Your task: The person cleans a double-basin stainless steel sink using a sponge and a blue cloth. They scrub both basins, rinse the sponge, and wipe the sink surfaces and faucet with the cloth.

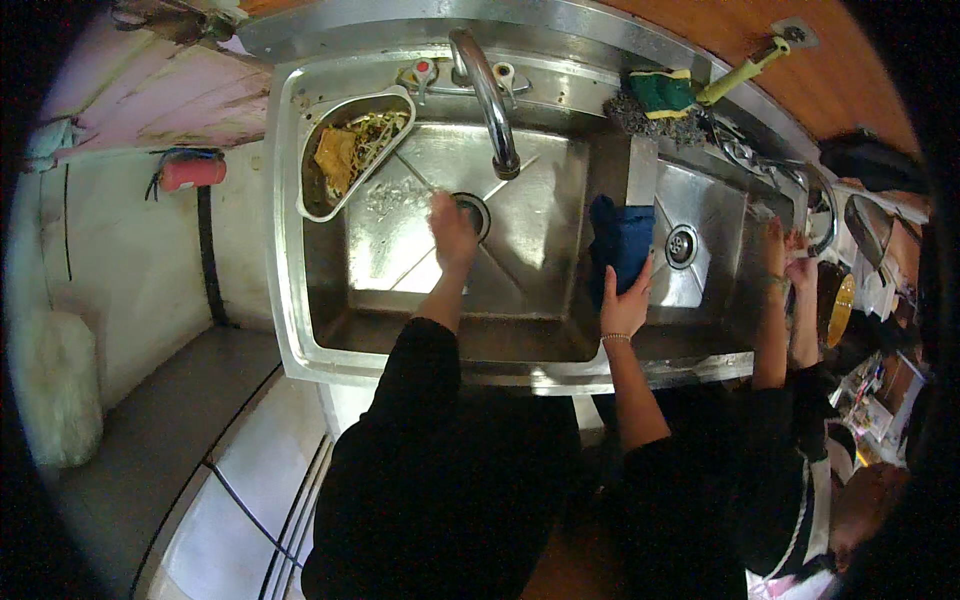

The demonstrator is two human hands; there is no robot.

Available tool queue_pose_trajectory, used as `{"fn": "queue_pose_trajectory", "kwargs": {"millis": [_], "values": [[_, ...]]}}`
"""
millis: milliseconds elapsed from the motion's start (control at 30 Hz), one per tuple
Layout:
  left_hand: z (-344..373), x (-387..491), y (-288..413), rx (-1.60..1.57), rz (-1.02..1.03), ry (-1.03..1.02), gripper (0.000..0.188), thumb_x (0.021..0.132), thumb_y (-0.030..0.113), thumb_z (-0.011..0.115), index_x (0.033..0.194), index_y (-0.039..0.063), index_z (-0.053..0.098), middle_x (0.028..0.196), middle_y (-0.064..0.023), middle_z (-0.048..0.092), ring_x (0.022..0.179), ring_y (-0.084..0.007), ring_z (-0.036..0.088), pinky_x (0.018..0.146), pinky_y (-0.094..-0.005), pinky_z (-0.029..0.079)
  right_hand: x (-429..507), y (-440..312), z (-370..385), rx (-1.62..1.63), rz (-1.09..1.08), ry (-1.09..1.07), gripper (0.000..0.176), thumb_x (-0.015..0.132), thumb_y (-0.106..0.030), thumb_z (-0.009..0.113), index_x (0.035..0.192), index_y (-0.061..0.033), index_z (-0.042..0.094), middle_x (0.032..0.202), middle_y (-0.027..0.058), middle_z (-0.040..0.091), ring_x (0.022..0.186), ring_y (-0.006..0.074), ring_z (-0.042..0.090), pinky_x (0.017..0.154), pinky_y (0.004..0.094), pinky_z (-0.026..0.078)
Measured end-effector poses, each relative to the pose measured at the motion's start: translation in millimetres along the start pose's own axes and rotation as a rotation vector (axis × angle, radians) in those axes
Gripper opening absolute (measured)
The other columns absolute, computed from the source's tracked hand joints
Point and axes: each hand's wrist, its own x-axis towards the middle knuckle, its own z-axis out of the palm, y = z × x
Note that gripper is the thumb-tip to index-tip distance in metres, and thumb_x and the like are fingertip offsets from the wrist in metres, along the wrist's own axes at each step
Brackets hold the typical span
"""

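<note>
My left hand [453,231], blurred, is over the large stainless steel sink basin [525,262], beside its drain [472,214]; whether its fingers hold anything does not show clearly. My right hand [627,300] holds a dark blue cloth [628,240] at the wall between the two basins. A chrome faucet [491,105] arches over the large basin. In that basin's upper left corner sits a corner strainer basket [405,139] with food scraps [349,154] in it.
A co-worker's hands [787,244] are over the smaller right basin [694,277]. A green and yellow sponge [661,94], steel wool [630,116] and a green-handled brush [739,75] lie along the back ledge. A red fire extinguisher [193,172] is at the left wall.
</note>
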Motion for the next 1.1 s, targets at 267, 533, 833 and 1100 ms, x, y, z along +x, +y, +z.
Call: {"fn": "queue_pose_trajectory", "kwargs": {"millis": [267, 533, 833, 1100], "values": [[-15.8, 22.9, 17.9, 0.246, 0.201, -0.070, 0.045, 0.082, 0.032, 0.056, 0.123, 0.013, 0.051, 0.132, -0.0143, 0.044, 0.118, -0.0327, 0.042, 0.092, -0.0505, 0.033, 2.1, -0.8, 0.5, -0.012, -0.008, 0.047, 0.075, 0.077, -0.046, 0.061, 0.137, -0.0140, 0.028, 0.107, 0.0210, 0.053, 0.091, 0.0395, 0.056, 0.074, 0.0451, 0.047], [-32.3, 33.7, -4.9, 0.088, 0.347, -0.259, 0.059, 0.082, 0.030, 0.056, 0.132, 0.004, 0.036, 0.138, -0.0185, 0.033, 0.129, -0.0375, 0.026, 0.103, -0.0512, 0.021, 2.3, -1.7, -1.0, 0.021, -0.019, 0.039, 0.075, 0.078, -0.048, 0.058, 0.136, -0.0127, 0.028, 0.106, 0.0205, 0.052, 0.091, 0.0395, 0.056, 0.073, 0.0456, 0.047], [19.7, -11.3, 62.0, 0.198, 0.637, -0.407, 0.063, 0.081, 0.027, 0.058, 0.134, 0.005, 0.032, 0.143, -0.0074, 0.028, 0.131, -0.0258, 0.026, 0.106, -0.0430, 0.023, 1.7, 1.0, 0.3, 0.050, -0.036, 0.044, 0.075, 0.078, -0.048, 0.058, 0.137, -0.0134, 0.027, 0.109, 0.0222, 0.052, 0.093, 0.0402, 0.055, 0.075, 0.0458, 0.047], [-23.9, -20.0, 6.1, 0.361, 0.160, -0.437, 0.053, 0.087, 0.028, 0.050, 0.129, -0.002, 0.037, 0.136, -0.0169, 0.033, 0.128, -0.0326, 0.028, 0.103, -0.0430, 0.029, 2.5, -1.5, -1.3, -0.003, 0.009, 0.015, 0.077, 0.077, -0.048, 0.059, 0.137, -0.0141, 0.025, 0.110, 0.0212, 0.051, 0.093, 0.0401, 0.055, 0.075, 0.0461, 0.046]]}}
